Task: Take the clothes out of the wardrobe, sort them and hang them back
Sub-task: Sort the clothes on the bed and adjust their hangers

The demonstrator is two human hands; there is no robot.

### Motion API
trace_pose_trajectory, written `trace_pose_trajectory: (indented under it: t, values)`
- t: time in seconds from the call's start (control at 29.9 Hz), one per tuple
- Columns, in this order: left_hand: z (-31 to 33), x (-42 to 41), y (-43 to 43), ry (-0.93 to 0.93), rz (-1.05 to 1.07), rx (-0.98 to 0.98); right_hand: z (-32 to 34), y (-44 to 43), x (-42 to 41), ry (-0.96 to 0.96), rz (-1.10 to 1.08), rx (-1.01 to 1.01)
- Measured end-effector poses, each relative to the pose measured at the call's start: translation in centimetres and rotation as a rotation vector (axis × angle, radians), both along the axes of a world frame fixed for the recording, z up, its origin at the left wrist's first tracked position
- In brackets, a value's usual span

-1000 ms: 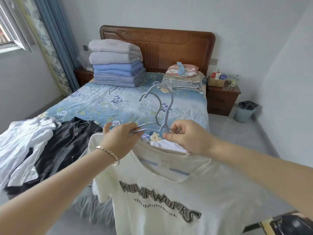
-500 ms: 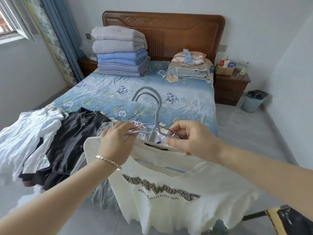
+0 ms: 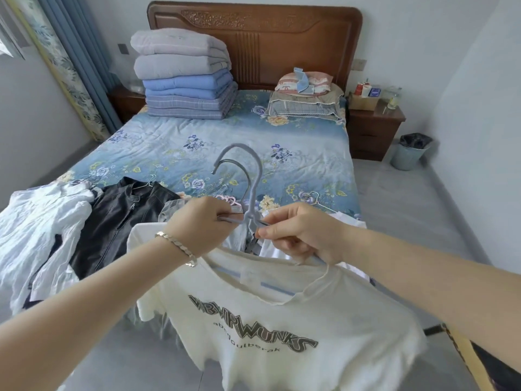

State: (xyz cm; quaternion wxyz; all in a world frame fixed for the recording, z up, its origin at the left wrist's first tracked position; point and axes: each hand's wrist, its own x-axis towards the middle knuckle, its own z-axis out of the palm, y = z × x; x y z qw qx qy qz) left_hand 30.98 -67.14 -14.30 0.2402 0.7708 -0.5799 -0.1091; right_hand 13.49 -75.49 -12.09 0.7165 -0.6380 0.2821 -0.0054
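- Hanging on a grey hanger point(image 3: 249, 213), the cream printed T-shirt point(image 3: 267, 320) is held in the air before the foot of the bed point(image 3: 225, 142); it has been neither laid down nor hung back.
- The hanger's left arm is clenched in the left hand point(image 3: 197, 224). Its neck is pinched between thumb and forefinger of the right hand point(image 3: 304, 235), whose remaining fingers are curled round the right arm at the collar.
- A second ago two hooks were splayed well apart above the hands. They are now nested close, one just behind the other, so the hangers appear to have been gathered into a single hold.
- The bed fills somewhat more of the view than it did then, which suggests it has been approached.
- A black jacket point(image 3: 118, 221), with a wire hook at its collar, and a white shirt point(image 3: 36, 227) are laid on the bed's near left corner.
- The taking-out and sorting stage is judged to be in hand. With the hooks tidied, the T-shirt could be set beside the others without snagging.
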Motion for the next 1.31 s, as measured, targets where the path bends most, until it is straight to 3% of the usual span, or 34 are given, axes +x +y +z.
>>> trace_pose_trajectory:
  t: [0.1, 0.2, 0.47, 0.6, 0.77, 0.94, 1.14, 1.31]
  values:
    - [-3.1, -0.6, -2.2, 0.022, 0.062, -0.019, -3.5, -1.4, -0.1, 0.018, -0.099, -0.149]
    - [-7.0, -1.4, -4.4, 0.024, 0.110, 0.012, -7.0, -3.7, -1.3, 0.094, -0.048, -0.314]
    - [-14.4, -1.5, -15.9, 0.153, 0.249, -0.129, -15.2, -17.7, -1.9, 0.071, -0.181, 0.028]
    - [-19.4, -0.1, -23.1, 0.223, 0.244, -0.140, -23.5, -29.6, -2.7, 0.336, -0.357, -0.269]
    - [-25.7, 1.0, -32.2, 0.214, 0.322, -0.062, -36.4, -42.5, -5.0, 0.764, -0.242, -0.544]
    - [-33.8, 2.6, -41.2, 0.233, 0.393, -0.055, -45.6, -51.7, -3.5, 0.949, -0.145, -0.665]
    - [-42.1, 3.2, -45.6, 0.269, 0.364, -0.023, -54.8, -57.6, -1.2, 1.011, -0.076, -0.679]
    - [-45.0, 3.9, -46.6, 0.260, 0.327, 0.015, -58.1, -60.0, -0.1, 1.098, -0.242, -0.735]
